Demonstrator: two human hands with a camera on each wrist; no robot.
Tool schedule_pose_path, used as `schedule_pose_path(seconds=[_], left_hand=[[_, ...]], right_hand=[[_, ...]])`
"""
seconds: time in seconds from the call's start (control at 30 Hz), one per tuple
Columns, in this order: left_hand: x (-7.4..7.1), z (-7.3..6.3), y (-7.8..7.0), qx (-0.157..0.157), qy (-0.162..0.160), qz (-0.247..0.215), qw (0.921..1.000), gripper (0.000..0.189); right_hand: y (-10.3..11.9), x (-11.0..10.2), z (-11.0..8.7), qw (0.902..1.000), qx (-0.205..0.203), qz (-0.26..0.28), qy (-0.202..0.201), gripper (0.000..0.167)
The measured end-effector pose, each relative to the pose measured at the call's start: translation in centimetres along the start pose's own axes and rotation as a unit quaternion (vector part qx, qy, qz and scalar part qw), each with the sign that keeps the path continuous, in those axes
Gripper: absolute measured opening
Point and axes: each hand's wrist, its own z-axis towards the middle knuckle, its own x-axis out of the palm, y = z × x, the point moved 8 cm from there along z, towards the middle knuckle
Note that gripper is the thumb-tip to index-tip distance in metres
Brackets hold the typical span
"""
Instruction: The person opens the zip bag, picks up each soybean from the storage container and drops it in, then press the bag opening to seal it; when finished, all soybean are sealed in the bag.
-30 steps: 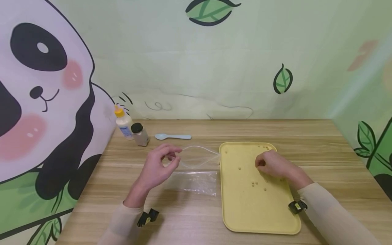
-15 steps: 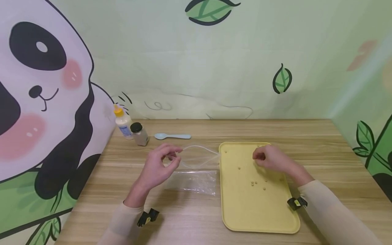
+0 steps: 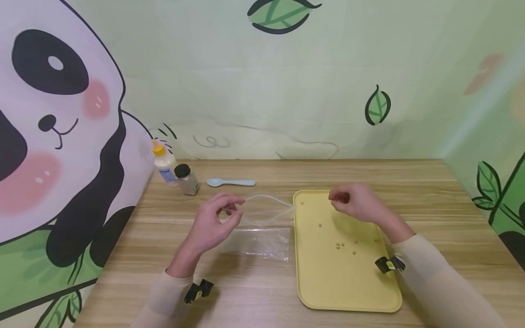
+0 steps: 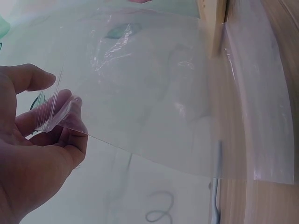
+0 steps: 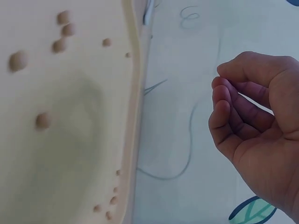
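My left hand [image 3: 211,228] grips one side of a clear plastic zip bag [image 3: 266,246]. The bag hangs upright, its mouth spread with a gap between the two rims. Thumb and fingers in the left wrist view curl at the bag's zip edge [image 4: 51,107]. Over the far part of a yellow tray [image 3: 344,287] is my right hand [image 3: 361,202], raised, its thumb and fingertips brought together. I cannot tell whether something tiny is pinched there; no bead shows between the tips. Several small tan round beads [image 5: 43,120] lie scattered on the tray.
A pale blue spoon [image 3: 231,182] lies behind the bag. To its left stand a black-capped jar [image 3: 187,181] and a white bottle with a yellow cap [image 3: 165,165]. The tray's left rim is right beside the bag. A painted wall rises behind the wooden table [image 3: 393,175].
My right hand has lifted off the tray and shifted left and away from me, thumb and fingertips still together. My left hand and the bag have stayed in place.
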Motion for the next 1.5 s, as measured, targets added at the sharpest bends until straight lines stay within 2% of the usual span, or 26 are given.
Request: schedule_pose_path(seconds=[0.3, 0.63, 1.07, 1.3, 1.5], left_hand=[[-0.1, -0.1, 0.2, 0.001, -0.003, -0.002, 1.0, 0.022], [0.1, -0.2, 0.3, -0.003, 0.002, -0.005, 1.0, 0.023], [0.3, -0.2, 0.4, 0.008, 0.005, 0.0, 1.0, 0.023], [0.3, -0.1, 0.1, 0.022, 0.003, -0.008, 0.9997, 0.023], [0.3, -0.1, 0.1, 0.013, 0.008, -0.016, 0.9998, 0.023]], right_hand=[[3.6, -0.8, 1.9, 0.9982, -0.046, 0.008, -0.037, 0.006], [8.4, -1.0, 3.6, 0.9891, -0.118, 0.054, -0.07, 0.006], [12.6, 0.6, 4.7, 0.9771, -0.182, 0.096, -0.052, 0.007], [14.0, 1.6, 5.0, 0.9741, -0.201, 0.09, -0.051, 0.008], [14.8, 2.1, 5.0, 0.9723, -0.214, 0.085, -0.04, 0.009]])
